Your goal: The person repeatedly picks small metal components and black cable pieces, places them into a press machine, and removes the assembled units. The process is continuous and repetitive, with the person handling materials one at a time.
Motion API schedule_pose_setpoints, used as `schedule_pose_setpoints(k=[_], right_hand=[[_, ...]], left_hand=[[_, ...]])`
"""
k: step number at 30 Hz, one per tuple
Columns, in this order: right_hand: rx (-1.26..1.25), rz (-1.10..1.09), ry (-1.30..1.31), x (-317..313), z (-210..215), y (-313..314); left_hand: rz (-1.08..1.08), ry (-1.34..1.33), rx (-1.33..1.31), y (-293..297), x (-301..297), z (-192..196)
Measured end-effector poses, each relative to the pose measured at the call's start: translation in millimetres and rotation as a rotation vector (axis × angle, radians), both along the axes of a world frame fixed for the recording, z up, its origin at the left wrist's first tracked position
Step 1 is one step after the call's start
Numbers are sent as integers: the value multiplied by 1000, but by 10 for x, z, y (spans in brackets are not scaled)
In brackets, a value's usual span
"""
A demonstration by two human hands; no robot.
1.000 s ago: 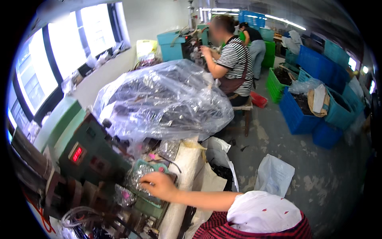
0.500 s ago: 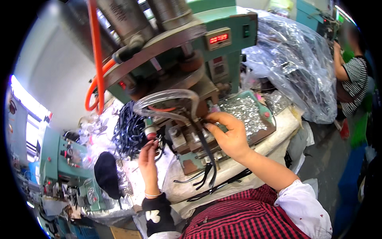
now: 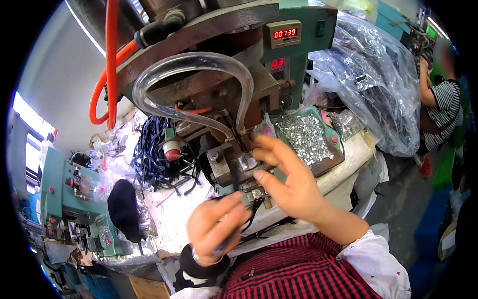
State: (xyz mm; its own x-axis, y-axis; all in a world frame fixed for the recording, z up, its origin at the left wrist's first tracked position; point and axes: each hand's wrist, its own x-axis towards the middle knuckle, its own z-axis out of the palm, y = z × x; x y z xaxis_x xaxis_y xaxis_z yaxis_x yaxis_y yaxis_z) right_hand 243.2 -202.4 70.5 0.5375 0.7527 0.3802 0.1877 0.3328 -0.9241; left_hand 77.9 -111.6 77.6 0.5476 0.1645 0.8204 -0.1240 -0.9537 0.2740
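Black cable point(image 3: 238, 219) pinched by left hand point(image 3: 215, 230); right hand point(image 3: 289, 182) at press point(image 3: 234, 164).

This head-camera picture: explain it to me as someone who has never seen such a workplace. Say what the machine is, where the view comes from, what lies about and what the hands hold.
The view comes from a camera worn on a person's head, looking down at their own two hands; the wide lens bends straight edges. In front stands a green bench press machine with red number displays, an orange hose and a clear looped tube. The right hand reaches to the small metal die under the machine's head, fingers spread. The left hand holds a thin black cable in a pinching grip. Right of the die, a tray holds a heap of small shiny metal parts. To the left lies a bundle of black cables. A big clear plastic bag sits behind, and another person in a striped shirt works at the far right.
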Motion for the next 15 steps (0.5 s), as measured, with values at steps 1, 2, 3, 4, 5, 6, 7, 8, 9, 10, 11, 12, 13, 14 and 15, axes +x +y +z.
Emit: schedule_pose_setpoints(k=[1, 2, 3, 4, 5, 6, 7, 8, 9, 10, 11, 12, 13, 14, 15], right_hand=[[-49, 40, -9, 107, 24, -5], [-96, -76, -335, 306, -101, 26], [-192, -197, -491, 481, -170, 47], [-289, -322, -641, 635, -277, 42], [-423, -460, -749, 779, -475, -11], [-557, -590, -852, 912, -674, -59], [-544, -601, -828, 1023, -812, -120], [-533, -606, -799, 1088, -925, -179], [-446, -627, -848, 1117, -1018, -210], [-430, -634, -833, 1098, -1072, -204], [-418, -644, -806, 1088, -1102, -209], [-401, -661, -788, 1107, -1091, -208], [-364, -701, -804, 1090, -1095, -199], [-342, -708, -813, 1069, -1096, -185], [-306, -712, -828, 1055, -1097, -198]], left_hand=[[-44, 27, 61, 0, 73, -2], [-87, 55, 121, 7, 156, -40], [-53, 25, 212, 16, 258, -91], [-32, 19, 249, 23, 321, -120], [-46, 10, 258, 46, 367, -153], [-52, 8, 266, 61, 391, -179], [-61, 7, 272, 71, 410, -190], [-67, 13, 277, 82, 407, -191], [-71, 24, 285, 89, 390, -194], [-69, 17, 273, 97, 380, -192], [-67, 9, 261, 90, 384, -204], [-68, -13, 254, 86, 405, -213], [-65, -15, 243, 73, 397, -224], [-33, 32, 229, 41, 345, -211], [-17, 39, 169, -13, 331, -233]])
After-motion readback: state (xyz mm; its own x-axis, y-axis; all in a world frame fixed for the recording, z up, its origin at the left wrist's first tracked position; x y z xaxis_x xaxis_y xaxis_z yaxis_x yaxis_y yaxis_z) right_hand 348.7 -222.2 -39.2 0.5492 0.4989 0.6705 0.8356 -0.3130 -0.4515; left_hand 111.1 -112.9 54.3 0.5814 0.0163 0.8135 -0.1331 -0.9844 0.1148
